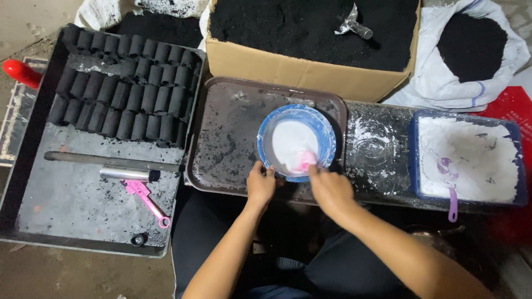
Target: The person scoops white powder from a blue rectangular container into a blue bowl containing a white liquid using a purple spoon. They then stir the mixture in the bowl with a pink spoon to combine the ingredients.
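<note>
The blue bowl of white paste sits on the brown tray, just below the cardboard box of black powder. The left hand grips the bowl's near rim with curled fingers. The right hand is closed around a pink tool dipped in the paste. Left of the bowl, black cylinders lie in rows on a dark tray; right of it stands a blue tub of white powder.

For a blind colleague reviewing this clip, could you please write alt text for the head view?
A person's left hand steadies a blue bowl of white paste on a brown tray, while the right hand stirs it with a pink tool. Rows of black cylinders fill a tray to the left; a blue tub of white powder sits to the right.
</note>
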